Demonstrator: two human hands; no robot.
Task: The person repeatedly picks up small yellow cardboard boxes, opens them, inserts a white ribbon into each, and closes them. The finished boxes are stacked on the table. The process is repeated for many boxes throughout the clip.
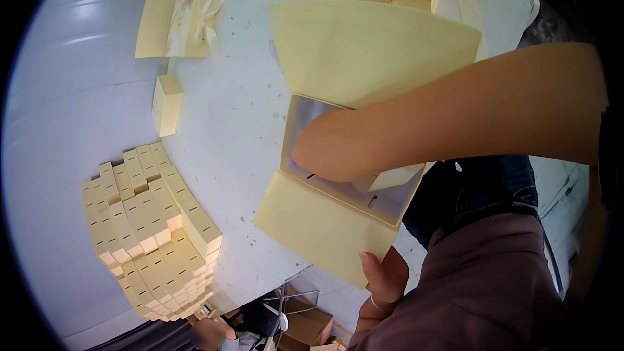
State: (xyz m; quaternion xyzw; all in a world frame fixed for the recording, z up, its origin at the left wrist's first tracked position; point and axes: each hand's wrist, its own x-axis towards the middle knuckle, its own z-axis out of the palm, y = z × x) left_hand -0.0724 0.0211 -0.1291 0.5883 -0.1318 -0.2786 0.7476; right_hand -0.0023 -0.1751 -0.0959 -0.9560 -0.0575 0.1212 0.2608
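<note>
Surrounding right grip (338, 146), cream box (391, 210); flap (318, 231) edge touching left grip (386, 278); cannot tell either grip's closure.

The open cream rectangular box (325, 227) looks like smooth matt card, the pale blue-white counter (227, 123) smooth but marked

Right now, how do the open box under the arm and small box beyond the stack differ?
The open box dwarfs the small box. The open box has spread flaps; the small box looks closed. The right hand is inside the open box; the small box stands untouched. Both are cream.
</note>
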